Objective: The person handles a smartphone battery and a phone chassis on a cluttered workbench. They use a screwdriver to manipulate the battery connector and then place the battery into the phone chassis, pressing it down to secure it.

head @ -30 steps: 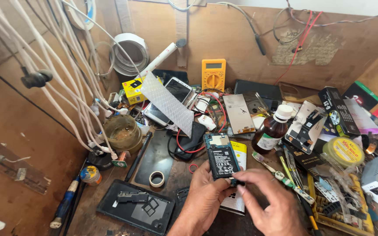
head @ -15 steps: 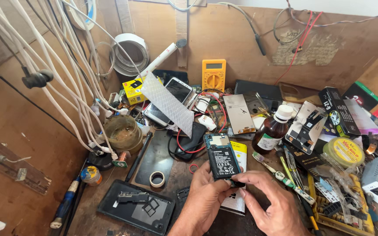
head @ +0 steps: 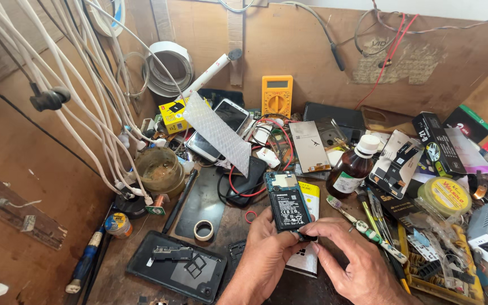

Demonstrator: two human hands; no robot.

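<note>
An opened phone (head: 287, 201) with its back cover off, showing a black battery and a teal frame, stands tilted above the cluttered wooden bench. My left hand (head: 261, 258) grips its lower left side from below. My right hand (head: 350, 260) pinches the phone's bottom edge with thumb and forefinger, close to the left thumb. Under the hands lies a white and yellow flat piece (head: 309, 199).
A black phone back cover (head: 177, 273) and a tape ring (head: 203, 230) lie to the left. A brown bottle (head: 353, 167), a yellow multimeter (head: 277, 95), a toothbrush (head: 361, 227), tool trays and boxes crowd the right. White cables (head: 86, 90) hang at the left.
Both hands keep the phone in about the same place; the fingers at its bottom edge have shifted only slightly.
</note>
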